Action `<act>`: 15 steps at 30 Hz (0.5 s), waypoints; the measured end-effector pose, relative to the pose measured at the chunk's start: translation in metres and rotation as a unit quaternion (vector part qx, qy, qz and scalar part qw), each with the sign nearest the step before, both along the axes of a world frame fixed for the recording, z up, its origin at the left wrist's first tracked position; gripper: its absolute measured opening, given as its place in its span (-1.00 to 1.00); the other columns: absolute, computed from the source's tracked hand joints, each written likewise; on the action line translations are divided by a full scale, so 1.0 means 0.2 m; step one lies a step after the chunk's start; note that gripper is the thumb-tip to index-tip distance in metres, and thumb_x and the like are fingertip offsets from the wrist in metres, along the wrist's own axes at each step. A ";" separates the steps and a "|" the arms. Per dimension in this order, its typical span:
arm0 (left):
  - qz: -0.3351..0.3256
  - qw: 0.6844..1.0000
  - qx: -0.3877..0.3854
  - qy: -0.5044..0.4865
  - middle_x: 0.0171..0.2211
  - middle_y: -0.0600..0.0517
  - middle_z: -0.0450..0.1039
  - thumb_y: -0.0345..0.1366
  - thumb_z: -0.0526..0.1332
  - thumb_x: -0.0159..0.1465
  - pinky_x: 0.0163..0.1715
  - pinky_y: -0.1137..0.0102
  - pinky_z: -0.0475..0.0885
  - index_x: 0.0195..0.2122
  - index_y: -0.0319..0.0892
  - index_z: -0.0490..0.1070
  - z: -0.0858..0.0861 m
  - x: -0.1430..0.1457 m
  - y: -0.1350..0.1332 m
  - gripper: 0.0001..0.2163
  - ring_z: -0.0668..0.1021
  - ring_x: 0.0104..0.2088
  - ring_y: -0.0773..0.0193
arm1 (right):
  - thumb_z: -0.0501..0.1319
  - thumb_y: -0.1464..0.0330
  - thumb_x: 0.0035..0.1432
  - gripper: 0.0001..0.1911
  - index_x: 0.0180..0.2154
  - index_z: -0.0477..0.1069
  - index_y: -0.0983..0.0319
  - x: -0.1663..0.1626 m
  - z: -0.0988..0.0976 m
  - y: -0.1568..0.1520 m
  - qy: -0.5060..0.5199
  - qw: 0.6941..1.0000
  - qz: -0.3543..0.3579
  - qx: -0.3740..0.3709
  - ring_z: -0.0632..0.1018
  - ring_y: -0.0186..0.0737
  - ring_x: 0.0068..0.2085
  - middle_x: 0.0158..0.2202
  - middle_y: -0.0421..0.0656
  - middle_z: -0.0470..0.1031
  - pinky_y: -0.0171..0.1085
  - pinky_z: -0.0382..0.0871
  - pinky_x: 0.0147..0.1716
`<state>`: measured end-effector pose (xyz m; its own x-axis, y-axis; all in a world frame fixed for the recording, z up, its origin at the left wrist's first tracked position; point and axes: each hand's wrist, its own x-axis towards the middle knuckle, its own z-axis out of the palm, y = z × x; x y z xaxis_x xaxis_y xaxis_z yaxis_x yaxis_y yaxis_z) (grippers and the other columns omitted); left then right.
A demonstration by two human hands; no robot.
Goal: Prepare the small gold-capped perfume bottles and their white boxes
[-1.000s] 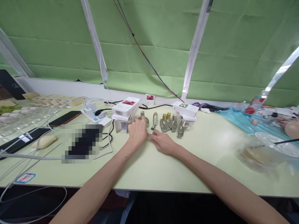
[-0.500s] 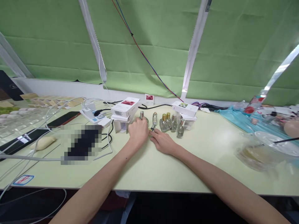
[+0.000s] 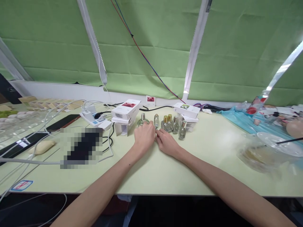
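My two hands meet over the worktop [image 3: 165, 171], towards the middle of its far edge. My left hand [image 3: 145, 138] lies knuckles up with its fingers curled down. My right hand [image 3: 167, 143] lies low beside it, its fingers [image 3: 160, 135] stretched towards the left hand until the tips touch it. Whatever may sit where they meet is hidden under my left knuckles, so I cannot tell whether either hand is pinching something or just resting closed. A slim bottle [image 3: 156, 120] stands upright straight beyond that meeting point, towards the far edge, with its long axis vertical and its cap on top. It is just past the fingertips of both hands and about as near to one as to the other. A round bottle [image 3: 142, 120] stands just beyond my left knuckles, so that one is nearer my left hand, and I cannot tell whether the hand touches it. A cluster of small bottles [image 3: 174, 124] stands beyond my right hand, towards the far edge and a little to its right. A stack of white boxes [image 3: 125, 110] is just left of the round bottle.
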<state>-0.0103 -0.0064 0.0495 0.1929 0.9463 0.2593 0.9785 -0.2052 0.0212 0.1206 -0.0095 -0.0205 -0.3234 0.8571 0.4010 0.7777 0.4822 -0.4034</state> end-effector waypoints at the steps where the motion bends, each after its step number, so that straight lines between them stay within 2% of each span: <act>1: -0.003 1.000 -0.002 -0.002 -0.18 -0.24 0.51 -0.26 -0.08 0.41 -0.31 0.25 0.44 -0.05 -0.25 0.44 0.00 0.00 0.00 -0.67 0.62 -0.23 -0.03 | 0.03 0.48 0.34 -0.76 -0.04 0.40 0.27 0.00 0.00 0.00 0.017 1.000 0.000 0.013 0.49 -0.18 -0.23 -0.18 -0.06 0.40 -0.25 0.39 -0.23; 8: -0.065 0.996 0.028 -0.051 -0.22 -0.16 0.52 -0.27 -0.05 0.42 -0.33 0.33 0.39 -0.06 -0.21 0.43 -0.05 0.01 0.01 -0.71 0.60 -0.28 0.08 | 0.00 0.43 0.38 -0.76 -0.12 0.43 0.25 0.03 0.00 0.03 0.160 0.974 -0.019 0.160 0.48 -0.16 -0.18 -0.17 -0.04 0.40 -0.19 0.43 -0.15; 15: -0.156 0.975 0.068 -0.144 -0.25 -0.09 0.50 -0.26 -0.01 0.42 -0.31 0.34 0.36 -0.13 -0.19 0.41 -0.13 0.03 0.02 -0.77 0.56 -0.31 0.15 | -0.03 0.40 0.40 -0.74 -0.07 0.42 0.20 0.05 0.02 0.02 0.229 0.949 -0.050 0.210 0.48 -0.18 -0.14 -0.14 -0.03 0.38 -0.18 0.47 -0.18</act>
<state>-0.0042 -0.0019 0.0242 0.3669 0.8063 0.4640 0.8255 -0.5121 0.2372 0.1299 -0.0057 -0.0156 0.0416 0.6074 0.7933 0.6178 0.6084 -0.4982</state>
